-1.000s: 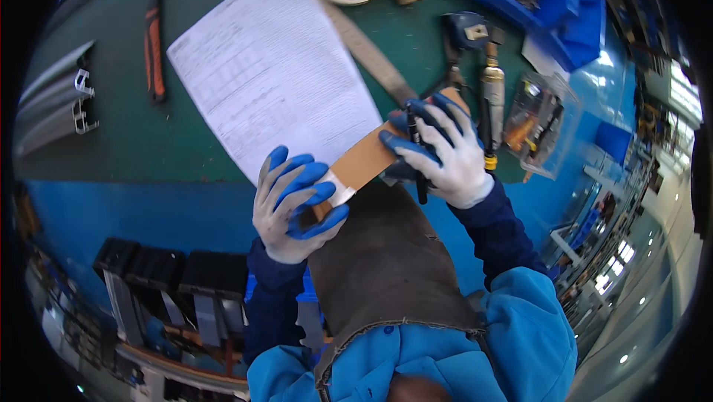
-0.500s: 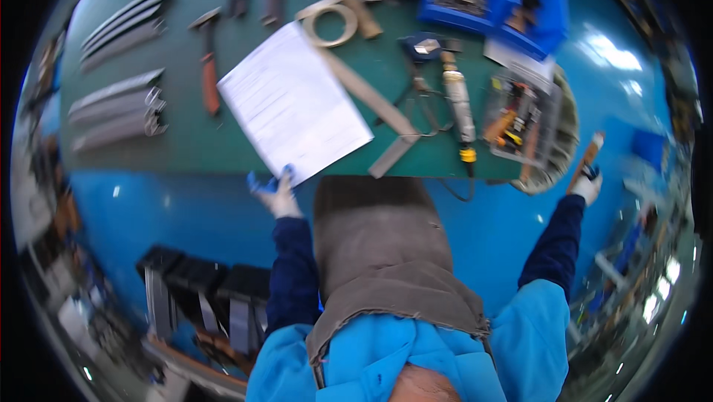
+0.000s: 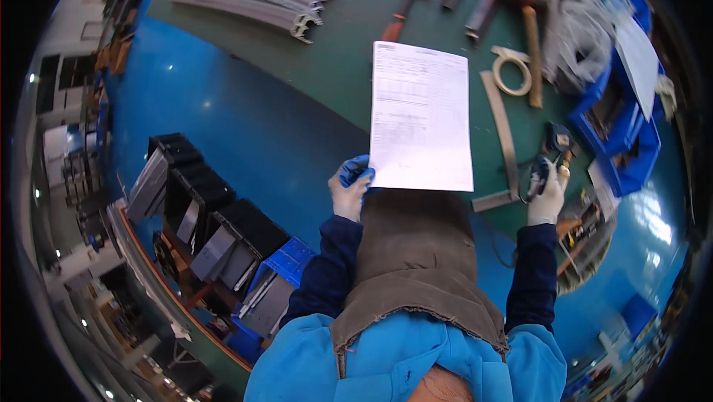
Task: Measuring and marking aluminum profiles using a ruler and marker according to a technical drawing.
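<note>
My left hand (image 3: pixel 348 188), in a white glove with blue fingertips, pinches the lower left corner of a printed sheet of paper (image 3: pixel 421 116). The sheet stretches over the near edge of the green table. To its right, my gloved right hand (image 3: pixel 548 195) is over a cluster of tools, its fingers curled. A brass-coloured tool body (image 3: pixel 564 172) shows beside the fingers, and a dark tape measure (image 3: pixel 558 137) is just beyond them. What the right fingers grip is hidden. A flat metal angle piece (image 3: pixel 499 200) lies between the sheet and that hand.
Grey metal profiles (image 3: pixel 252 1), a hammer (image 3: pixel 408 1), a masking tape roll (image 3: pixel 512 76) and a wooden-handled mallet (image 3: pixel 532 53) lie on the table (image 3: pixel 319 75). Blue bins (image 3: pixel 639 153) and a clear toolbox (image 3: pixel 575 238) are at right. Black bins (image 3: pixel 245 235) stand behind left.
My right hand has come from beyond the table's right end, where it held a brown-handled item, to the tools on the table. My left hand has closed on the paper's corner. The view has turned left.
</note>
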The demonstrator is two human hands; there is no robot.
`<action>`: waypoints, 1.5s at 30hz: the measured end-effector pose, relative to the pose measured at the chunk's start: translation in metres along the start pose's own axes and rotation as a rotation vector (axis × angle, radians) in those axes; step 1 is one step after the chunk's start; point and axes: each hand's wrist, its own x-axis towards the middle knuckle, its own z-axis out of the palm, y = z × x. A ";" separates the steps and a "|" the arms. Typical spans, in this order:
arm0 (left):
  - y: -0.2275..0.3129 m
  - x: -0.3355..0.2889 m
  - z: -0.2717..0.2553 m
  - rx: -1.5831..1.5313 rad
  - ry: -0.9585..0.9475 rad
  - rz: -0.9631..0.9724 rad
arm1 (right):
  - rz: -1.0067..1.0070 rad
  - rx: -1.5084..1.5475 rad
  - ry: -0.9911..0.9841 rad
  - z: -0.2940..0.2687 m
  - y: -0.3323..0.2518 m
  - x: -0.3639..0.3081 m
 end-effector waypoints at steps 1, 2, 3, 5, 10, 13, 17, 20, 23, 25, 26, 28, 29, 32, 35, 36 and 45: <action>0.012 0.004 -0.012 -0.017 0.022 0.011 | -0.011 -0.180 -0.050 0.023 -0.021 0.006; 0.022 0.008 -0.024 -0.034 0.038 0.014 | -0.018 -0.368 -0.093 0.044 -0.037 0.009; 0.032 0.013 -0.038 -0.049 0.048 0.008 | -0.016 -0.565 -0.135 0.064 -0.051 0.009; 0.048 0.025 -0.067 -0.079 0.060 -0.018 | -0.021 -0.786 -0.180 0.092 -0.064 0.006; 0.090 0.073 -0.163 -0.250 0.090 0.027 | 0.217 -0.897 -0.130 0.107 -0.047 0.025; 0.105 0.099 -0.207 -0.346 0.073 0.032 | 0.331 -0.843 -0.179 0.109 -0.041 0.037; 0.117 0.128 -0.252 -0.406 0.060 0.064 | 0.333 -0.797 -0.150 0.118 -0.060 0.015; 0.120 0.143 -0.263 -0.428 0.042 0.092 | 0.311 -0.767 -0.105 0.117 -0.079 -0.004; 0.127 0.159 -0.272 -0.408 0.082 -0.018 | 0.378 -0.623 -0.062 0.122 -0.084 -0.010; 0.136 0.170 -0.279 -0.386 0.095 -0.049 | 0.408 -0.563 -0.053 0.128 -0.082 -0.012; 0.140 0.176 -0.282 -0.420 0.070 -0.028 | 0.405 -0.610 -0.076 0.132 -0.080 -0.013; 0.150 0.191 -0.287 -0.495 0.004 0.017 | 0.402 -0.702 -0.109 0.138 -0.079 -0.013; 0.155 0.201 -0.288 -0.528 -0.013 0.031 | 0.448 -0.771 -0.135 0.140 -0.080 -0.011; 0.173 0.230 -0.290 -0.456 -0.103 0.132 | 0.472 -0.806 -0.104 0.141 -0.090 0.002; 0.192 0.249 -0.293 -0.368 -0.135 0.201 | 0.528 -0.880 -0.129 0.137 -0.101 0.014; 0.199 0.256 -0.295 -0.370 -0.133 0.170 | 0.536 -0.860 -0.131 0.136 -0.104 0.016; 0.249 0.312 -0.303 -0.438 -0.155 0.238 | 0.612 -0.768 -0.106 0.172 -0.127 0.012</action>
